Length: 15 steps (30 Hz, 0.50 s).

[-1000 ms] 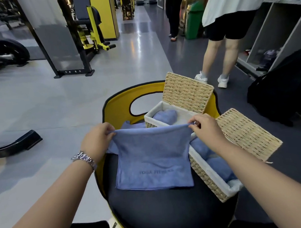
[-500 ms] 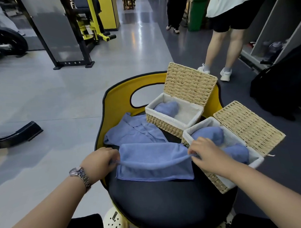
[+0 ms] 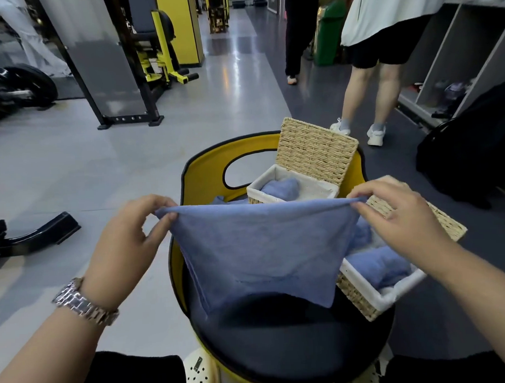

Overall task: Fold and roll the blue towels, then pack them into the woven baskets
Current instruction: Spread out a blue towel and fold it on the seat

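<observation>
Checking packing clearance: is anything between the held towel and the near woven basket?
Nothing visible blocks it. Left hand and right hand pinch the blue towel by its top corners; the near basket stands open, rolled towels already filling part of it.

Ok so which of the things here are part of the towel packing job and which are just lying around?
Part of the job:
- held blue towel, pinched at its top corners by the left hand and right hand
- far woven basket, one rolled towel inside
- near woven basket, rolled towels inside
- loose blue towel behind

Just lying about:
- gym machine
- green bin
- black bag
</observation>
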### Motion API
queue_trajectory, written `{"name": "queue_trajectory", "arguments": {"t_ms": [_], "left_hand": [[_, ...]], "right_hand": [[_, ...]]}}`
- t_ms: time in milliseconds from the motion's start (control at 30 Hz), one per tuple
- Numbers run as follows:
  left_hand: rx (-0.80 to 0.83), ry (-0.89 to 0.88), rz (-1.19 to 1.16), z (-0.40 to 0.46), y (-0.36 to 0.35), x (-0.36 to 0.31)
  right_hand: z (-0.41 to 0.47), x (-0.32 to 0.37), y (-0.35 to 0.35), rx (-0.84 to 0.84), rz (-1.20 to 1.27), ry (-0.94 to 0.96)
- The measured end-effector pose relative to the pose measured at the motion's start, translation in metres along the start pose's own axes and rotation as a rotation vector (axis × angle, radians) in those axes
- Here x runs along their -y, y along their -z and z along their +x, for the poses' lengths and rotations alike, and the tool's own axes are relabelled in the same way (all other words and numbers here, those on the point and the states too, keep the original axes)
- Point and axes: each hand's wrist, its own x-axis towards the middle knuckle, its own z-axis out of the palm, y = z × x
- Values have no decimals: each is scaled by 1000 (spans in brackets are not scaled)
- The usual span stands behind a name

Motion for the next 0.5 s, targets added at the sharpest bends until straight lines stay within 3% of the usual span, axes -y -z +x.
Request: {"name": "queue_trajectory", "arguments": {"t_ms": [500], "left_hand": [[-46,24,-92,-56,69,-59]], "right_hand": [[-48,67,72,-6,62,6]]}}
